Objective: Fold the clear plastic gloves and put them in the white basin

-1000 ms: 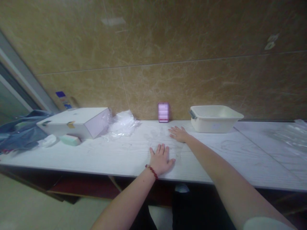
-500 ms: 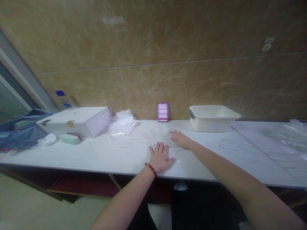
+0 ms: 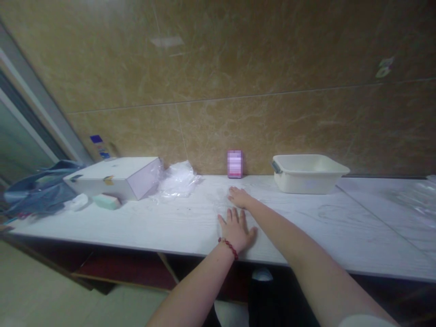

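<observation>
Flat on the table (image 3: 170, 222), both hands' fingers (image 3: 235, 214) lie spread, holding nothing.

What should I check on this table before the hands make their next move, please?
1. Left hand flat on the table, holding nothing: ok.
2. Right hand flat, holding nothing: ok.
3. Clear film under the hands: cannot tell, too faint.
4. Basin upright, apart from both hands: ok.
5. Box fully on the table: ok.
6. Basin contents: cannot tell, inside hidden.
</observation>
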### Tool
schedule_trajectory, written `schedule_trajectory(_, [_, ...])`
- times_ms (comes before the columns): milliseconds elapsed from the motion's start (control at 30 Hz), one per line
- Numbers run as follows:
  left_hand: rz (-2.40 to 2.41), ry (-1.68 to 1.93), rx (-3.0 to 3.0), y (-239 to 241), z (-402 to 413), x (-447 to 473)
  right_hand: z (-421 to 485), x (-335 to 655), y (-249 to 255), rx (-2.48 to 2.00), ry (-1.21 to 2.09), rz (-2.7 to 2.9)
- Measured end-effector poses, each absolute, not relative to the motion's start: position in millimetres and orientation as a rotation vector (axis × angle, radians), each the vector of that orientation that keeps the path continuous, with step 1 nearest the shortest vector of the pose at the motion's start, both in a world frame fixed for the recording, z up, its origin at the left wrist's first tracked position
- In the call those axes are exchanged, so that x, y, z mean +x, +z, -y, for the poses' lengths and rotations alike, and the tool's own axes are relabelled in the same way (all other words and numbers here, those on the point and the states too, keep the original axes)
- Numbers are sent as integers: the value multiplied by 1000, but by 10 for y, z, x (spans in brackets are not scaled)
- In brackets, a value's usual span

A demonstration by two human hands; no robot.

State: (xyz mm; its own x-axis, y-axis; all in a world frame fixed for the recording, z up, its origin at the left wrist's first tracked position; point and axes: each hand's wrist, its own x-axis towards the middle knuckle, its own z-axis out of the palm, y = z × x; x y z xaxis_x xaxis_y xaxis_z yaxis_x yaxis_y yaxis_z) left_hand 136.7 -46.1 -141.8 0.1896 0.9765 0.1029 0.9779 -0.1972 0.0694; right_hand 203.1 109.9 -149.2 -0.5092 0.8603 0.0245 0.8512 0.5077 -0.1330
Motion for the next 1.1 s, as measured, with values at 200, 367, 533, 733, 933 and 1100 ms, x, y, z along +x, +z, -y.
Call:
schedule_trajectory(200, [2038,-123,-2372,-1388,470,1383,-1272,1992,-1551,-1669,163,2571])
schedule_trajectory(367, [2045,-165,-2351,-1409,466,1390,-1290,1983,-1531,-1759,179,2527])
schedule_trajectory(533, [2035,-160,-2358,-1415,462,1382,-1149,1835,-1401,-1754,103,2418])
schedule_trajectory(733, [1975,-120,-2443,-1381,455,1362,-821,1415,-1387,-1704,327,2513])
schedule_trajectory(933, [1936,-252,-2449,-1365,485,1339,-795,1234,-1408,-1780,313,2459])
schedule_trajectory(1100, [1957,-283,-2430,-1369,497,1338,-937,1129,-1413,-1855,309,2410])
